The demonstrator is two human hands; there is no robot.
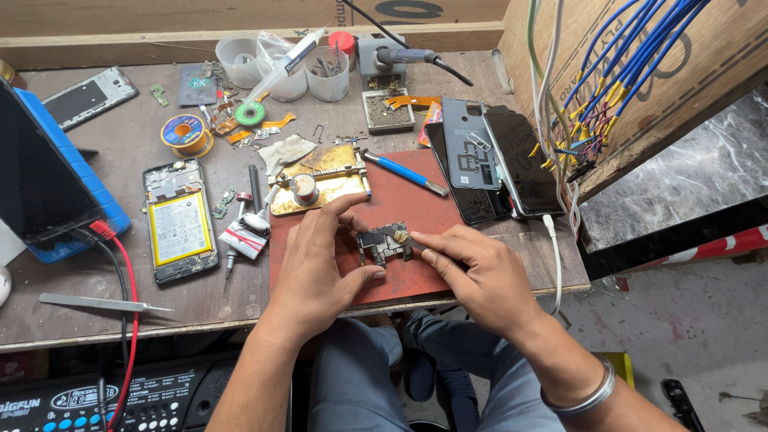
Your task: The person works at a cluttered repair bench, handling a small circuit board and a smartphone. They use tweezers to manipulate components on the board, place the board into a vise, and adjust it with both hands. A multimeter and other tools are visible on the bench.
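A small dark phone circuit board (384, 242) lies on a red work mat (400, 204) near the table's front edge. My left hand (316, 264) cups the board's left side, thumb and forefinger around it. My right hand (472, 268) comes in from the right, its fingers pinched on a small brush-like tool whose tip (400, 237) touches the board's right end. A metal bangle (580, 396) sits on my right wrist.
An opened phone with a yellow battery (180, 220) lies to the left. A brass board holder (320, 180), solder spool (184, 132), tweezers (100, 302), blue-handled tool (404, 172), phone back covers (488, 156), soldering iron (412, 58), plastic cups (284, 60) and blue wires (616, 64) surround the mat.
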